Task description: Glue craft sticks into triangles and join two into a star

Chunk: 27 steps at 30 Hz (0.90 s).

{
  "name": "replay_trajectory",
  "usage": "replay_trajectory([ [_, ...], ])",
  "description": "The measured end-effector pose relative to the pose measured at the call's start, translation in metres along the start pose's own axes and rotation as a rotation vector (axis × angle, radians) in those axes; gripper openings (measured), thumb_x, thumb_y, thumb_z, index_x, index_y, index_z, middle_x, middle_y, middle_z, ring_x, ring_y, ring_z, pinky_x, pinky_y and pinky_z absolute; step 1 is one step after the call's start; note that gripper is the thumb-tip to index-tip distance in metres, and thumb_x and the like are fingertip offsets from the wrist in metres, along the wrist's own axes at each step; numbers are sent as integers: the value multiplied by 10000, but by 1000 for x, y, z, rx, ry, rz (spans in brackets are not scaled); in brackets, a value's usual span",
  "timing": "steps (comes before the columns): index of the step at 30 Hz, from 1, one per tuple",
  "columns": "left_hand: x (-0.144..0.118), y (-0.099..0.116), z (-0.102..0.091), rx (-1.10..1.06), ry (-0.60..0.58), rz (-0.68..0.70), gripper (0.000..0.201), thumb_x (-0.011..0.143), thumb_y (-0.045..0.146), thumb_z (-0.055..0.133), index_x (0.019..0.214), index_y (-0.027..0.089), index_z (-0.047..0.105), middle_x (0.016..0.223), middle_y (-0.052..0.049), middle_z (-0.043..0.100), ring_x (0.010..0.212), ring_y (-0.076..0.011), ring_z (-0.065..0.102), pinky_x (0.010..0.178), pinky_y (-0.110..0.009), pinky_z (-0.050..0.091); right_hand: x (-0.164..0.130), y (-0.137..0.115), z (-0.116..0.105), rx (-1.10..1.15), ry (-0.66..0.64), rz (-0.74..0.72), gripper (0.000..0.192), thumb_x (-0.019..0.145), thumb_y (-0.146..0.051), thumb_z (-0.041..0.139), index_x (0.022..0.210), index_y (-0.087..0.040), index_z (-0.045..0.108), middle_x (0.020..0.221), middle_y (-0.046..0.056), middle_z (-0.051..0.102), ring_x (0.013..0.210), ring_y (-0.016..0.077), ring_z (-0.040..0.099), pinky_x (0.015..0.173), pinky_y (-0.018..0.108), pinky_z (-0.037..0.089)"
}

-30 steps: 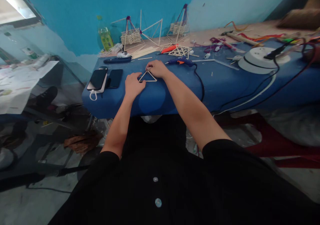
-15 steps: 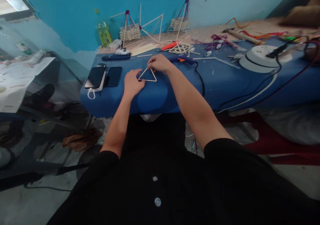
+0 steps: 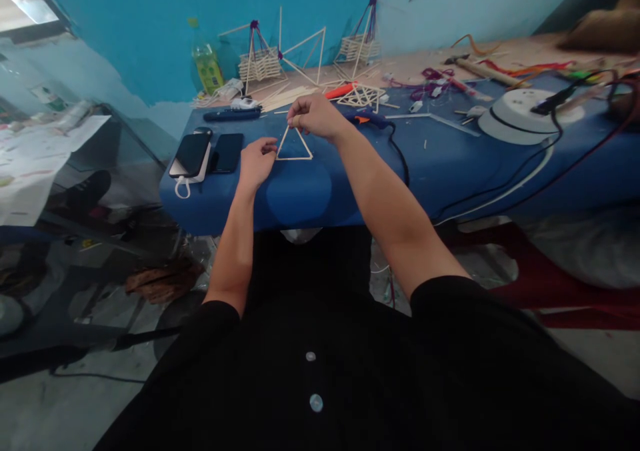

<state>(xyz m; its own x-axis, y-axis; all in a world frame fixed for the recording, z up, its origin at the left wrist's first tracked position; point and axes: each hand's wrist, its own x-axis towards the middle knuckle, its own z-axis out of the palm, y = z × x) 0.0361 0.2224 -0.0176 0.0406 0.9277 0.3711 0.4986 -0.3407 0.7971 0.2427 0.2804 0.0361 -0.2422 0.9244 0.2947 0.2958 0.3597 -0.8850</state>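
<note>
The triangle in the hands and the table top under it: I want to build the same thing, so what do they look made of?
The triangle looks like thin pale sticks, probably bamboo or wood, matte and unpainted, like the loose sticks further back. The right hand pinches its apex; the left hand touches a bottom corner. The table top seems covered in smooth blue vinyl or plastic, with a soft sheen and rounded edge.

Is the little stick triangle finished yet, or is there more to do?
Done: the three sticks already form a closed triangle. In hand: the right hand pinches its top corner and the left hand touches its bottom left corner, holding it above the blue table. Left: it looks much simpler than the stick baskets at the back, and loose sticks and the glue gun lie nearby, so probably more.
</note>
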Motion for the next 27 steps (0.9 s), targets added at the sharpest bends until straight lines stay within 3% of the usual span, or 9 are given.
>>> replay_trajectory([
  [5, -5, 7, -6, 149, -69, 57, 442, 810, -1, 716, 1199, 162, 848, 1037, -82, 867, 1038, -275, 784, 1050, -431, 600, 0, 1, 1, -18, -1, 0, 191, 774, -2, 701, 792, -185, 651, 711, 24, 669, 653, 133, 526, 579, 266, 425],
  [13, -4, 3, -5, 117, -55, 32, 320, 803, 41, 758, 1076, 192, 832, 993, -59, 857, 999, -251, 780, 1043, -432, 606, -1, 6, 1, 1, 3, -86, 159, 793, -59, 729, 835, -195, 658, 680, -11, 602, 628, 126, 491, 581, 263, 398],
  [18, -4, -3, -2, 68, -33, 28, 293, 793, 55, 773, 1043, 201, 815, 968, -59, 846, 976, -250, 787, 1054, -454, 607, -8, 0, -2, -2, -24, -192, 149, 799, -90, 783, 883, -198, 722, 768, -11, 617, 751, 130, 527, 743, 275, 484],
  [23, -4, -7, 2, -3, 6, 35, 287, 778, 62, 798, 1025, 207, 813, 930, -57, 836, 958, -252, 796, 1066, -478, 608, -26, -17, -7, -103, -1, -168, 86, 836, -134, 794, 882, -203, 771, 879, 21, 705, 870, 155, 586, 883, 296, 527],
  [27, -10, -3, 4, -136, 44, 56, 272, 799, 61, 763, 1023, 209, 805, 944, -45, 833, 945, -216, 801, 1029, -421, 641, -44, -31, -11, -130, 33, -163, 77, 870, -153, 786, 926, -207, 781, 966, 37, 734, 901, 166, 617, 899, 301, 554],
])
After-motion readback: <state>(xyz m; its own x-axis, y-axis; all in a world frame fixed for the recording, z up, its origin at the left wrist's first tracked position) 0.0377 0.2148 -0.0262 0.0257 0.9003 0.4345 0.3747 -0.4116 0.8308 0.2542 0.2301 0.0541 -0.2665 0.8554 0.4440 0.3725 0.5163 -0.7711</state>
